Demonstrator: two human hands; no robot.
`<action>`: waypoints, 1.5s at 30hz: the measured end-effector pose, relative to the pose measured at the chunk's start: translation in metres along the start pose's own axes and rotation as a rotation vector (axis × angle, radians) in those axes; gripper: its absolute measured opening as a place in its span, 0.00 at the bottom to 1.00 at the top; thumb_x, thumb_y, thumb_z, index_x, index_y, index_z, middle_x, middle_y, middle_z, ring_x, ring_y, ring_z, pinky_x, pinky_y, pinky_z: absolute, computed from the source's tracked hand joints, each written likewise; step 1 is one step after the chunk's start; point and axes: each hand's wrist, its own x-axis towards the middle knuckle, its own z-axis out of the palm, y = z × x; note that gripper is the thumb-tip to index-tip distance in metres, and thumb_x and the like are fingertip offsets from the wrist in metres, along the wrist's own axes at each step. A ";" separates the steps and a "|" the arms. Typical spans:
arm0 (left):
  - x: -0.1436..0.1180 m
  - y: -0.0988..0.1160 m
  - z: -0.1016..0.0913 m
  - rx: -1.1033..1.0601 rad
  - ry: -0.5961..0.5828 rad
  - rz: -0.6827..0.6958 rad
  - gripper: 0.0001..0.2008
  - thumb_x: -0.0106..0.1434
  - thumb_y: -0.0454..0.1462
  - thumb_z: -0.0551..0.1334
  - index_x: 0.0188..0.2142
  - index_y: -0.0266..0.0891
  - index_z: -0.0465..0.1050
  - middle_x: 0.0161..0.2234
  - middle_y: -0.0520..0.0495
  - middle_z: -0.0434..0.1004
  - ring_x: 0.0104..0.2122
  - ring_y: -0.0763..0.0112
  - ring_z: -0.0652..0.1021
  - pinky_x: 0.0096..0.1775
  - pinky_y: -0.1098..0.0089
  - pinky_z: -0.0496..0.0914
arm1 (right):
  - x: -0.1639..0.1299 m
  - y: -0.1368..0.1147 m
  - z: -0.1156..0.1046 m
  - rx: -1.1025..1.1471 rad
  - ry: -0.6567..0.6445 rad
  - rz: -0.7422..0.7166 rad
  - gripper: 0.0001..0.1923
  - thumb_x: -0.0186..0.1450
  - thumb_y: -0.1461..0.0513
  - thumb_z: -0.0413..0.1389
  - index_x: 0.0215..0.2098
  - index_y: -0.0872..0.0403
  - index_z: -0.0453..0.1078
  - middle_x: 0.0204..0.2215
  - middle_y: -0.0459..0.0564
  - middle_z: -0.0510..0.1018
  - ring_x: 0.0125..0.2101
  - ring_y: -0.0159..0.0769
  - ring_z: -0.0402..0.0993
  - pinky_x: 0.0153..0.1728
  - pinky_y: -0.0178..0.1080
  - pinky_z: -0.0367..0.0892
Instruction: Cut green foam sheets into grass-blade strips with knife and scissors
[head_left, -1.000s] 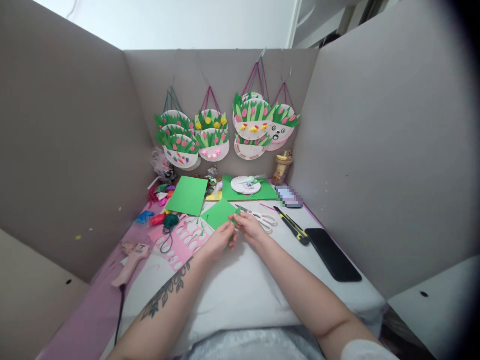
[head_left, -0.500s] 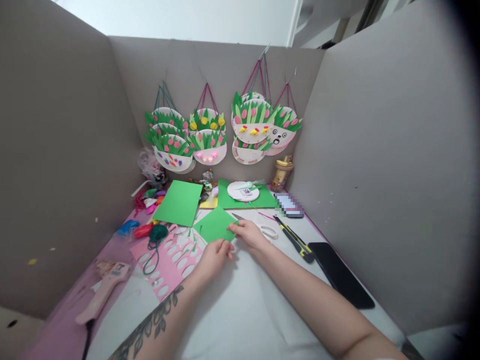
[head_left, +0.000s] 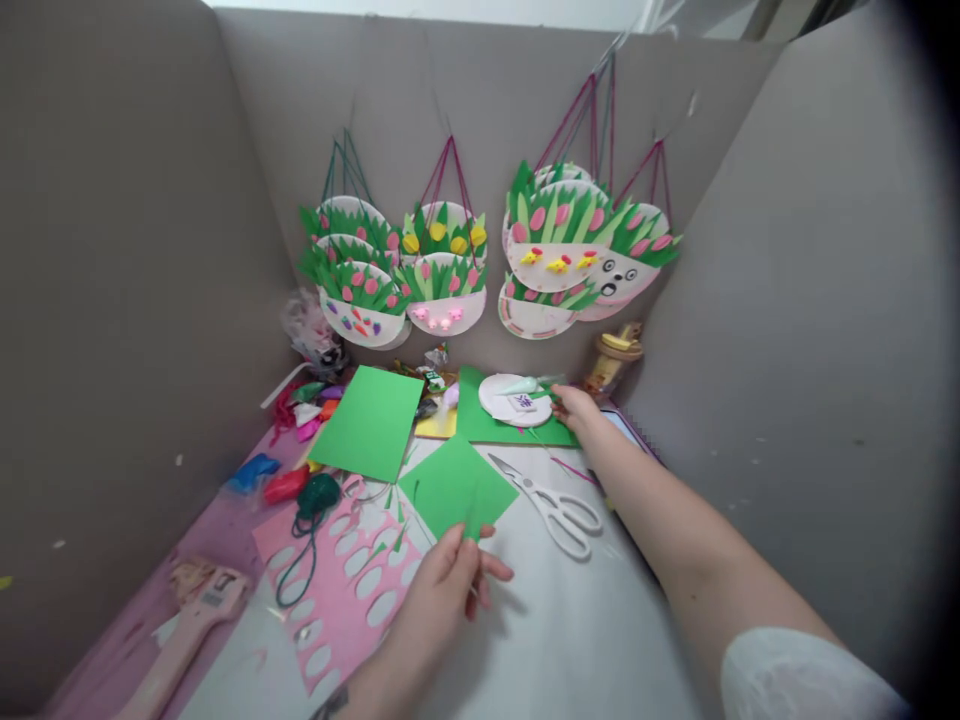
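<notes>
My left hand (head_left: 454,575) is over the front corner of a small green paper sheet (head_left: 442,485), thumb and forefinger pinched on a narrow green paper strip (head_left: 472,512). Its other fingers are loosely bent. My right hand (head_left: 576,410) reaches to the right edge of a white paper plate (head_left: 495,407), its fingertips closed at the end of a slim green paper leaf. On the plate lie a pale tube (head_left: 517,386) and a small white card with purple marking. White-handled scissors (head_left: 551,505) lie between my hands, blades pointing at the back left.
Pink paper with cut-out ovals (head_left: 352,590), dark green yarn (head_left: 319,495) and a pink glue gun (head_left: 199,610) are on the left. Larger green sheets (head_left: 371,425) lie behind. Flower-filled paper-plate baskets (head_left: 446,310) hang on the grey back wall. A cup (head_left: 615,360) stands back right.
My right hand has left the small green sheet and moved back and right to the plate, uncovering the scissors. My left hand has come slightly nearer, holding the strip. The view has shifted.
</notes>
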 end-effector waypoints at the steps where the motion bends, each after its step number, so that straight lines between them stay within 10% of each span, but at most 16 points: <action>1: -0.001 0.000 0.000 -0.036 0.004 -0.012 0.30 0.54 0.59 0.58 0.42 0.35 0.64 0.32 0.44 0.76 0.20 0.77 0.67 0.21 0.74 0.58 | 0.007 0.000 0.002 -0.003 -0.003 0.020 0.03 0.56 0.64 0.58 0.28 0.57 0.69 0.12 0.41 0.65 0.14 0.28 0.59 0.14 0.30 0.52; 9: 0.003 0.003 -0.006 -0.233 0.060 -0.072 0.21 0.54 0.49 0.64 0.40 0.37 0.64 0.26 0.54 0.67 0.17 0.83 0.59 0.18 0.77 0.52 | 0.009 -0.008 0.002 0.044 0.119 -0.154 0.08 0.58 0.60 0.56 0.29 0.59 0.72 0.18 0.46 0.72 0.18 0.30 0.65 0.18 0.32 0.59; 12: 0.004 0.006 -0.006 -0.378 0.085 -0.148 0.14 0.58 0.41 0.61 0.41 0.36 0.64 0.25 0.55 0.64 0.17 0.84 0.58 0.18 0.79 0.50 | -0.033 -0.014 -0.009 -0.029 0.134 -0.714 0.13 0.60 0.58 0.54 0.34 0.58 0.75 0.32 0.54 0.78 0.33 0.38 0.74 0.35 0.39 0.69; 16: 0.003 0.012 -0.005 -0.486 0.104 -0.178 0.07 0.63 0.35 0.56 0.41 0.35 0.64 0.24 0.54 0.63 0.16 0.84 0.60 0.17 0.80 0.51 | -0.131 -0.002 -0.026 -0.311 -0.188 -1.415 0.14 0.63 0.60 0.53 0.44 0.54 0.73 0.46 0.57 0.76 0.47 0.41 0.72 0.49 0.46 0.67; 22: 0.006 0.015 -0.002 -0.508 0.109 -0.145 0.14 0.66 0.44 0.53 0.37 0.34 0.67 0.22 0.54 0.64 0.15 0.83 0.61 0.15 0.79 0.53 | -0.251 0.046 -0.042 -0.541 -0.696 -1.923 0.16 0.64 0.64 0.52 0.51 0.57 0.68 0.49 0.59 0.74 0.50 0.41 0.70 0.49 0.45 0.68; 35: 0.022 -0.010 -0.007 -0.257 0.071 0.176 0.20 0.52 0.50 0.66 0.32 0.35 0.69 0.26 0.51 0.71 0.24 0.78 0.70 0.23 0.78 0.61 | -0.272 0.083 -0.037 -0.442 -0.672 -1.763 0.13 0.63 0.60 0.54 0.45 0.54 0.70 0.45 0.57 0.75 0.52 0.44 0.65 0.50 0.50 0.64; 41: 0.016 -0.009 -0.002 0.007 0.011 0.221 0.19 0.55 0.50 0.63 0.34 0.38 0.64 0.23 0.56 0.65 0.20 0.79 0.64 0.24 0.76 0.59 | -0.269 0.083 -0.030 -0.093 -0.380 -1.057 0.06 0.62 0.57 0.54 0.34 0.52 0.67 0.31 0.49 0.72 0.35 0.37 0.70 0.38 0.43 0.68; 45: 0.006 -0.010 0.005 0.168 -0.149 0.170 0.20 0.57 0.53 0.60 0.30 0.39 0.61 0.21 0.57 0.60 0.19 0.80 0.58 0.22 0.75 0.52 | -0.255 0.086 -0.023 0.097 -0.591 -0.624 0.20 0.55 0.50 0.60 0.39 0.53 0.67 0.29 0.46 0.72 0.29 0.34 0.68 0.31 0.37 0.66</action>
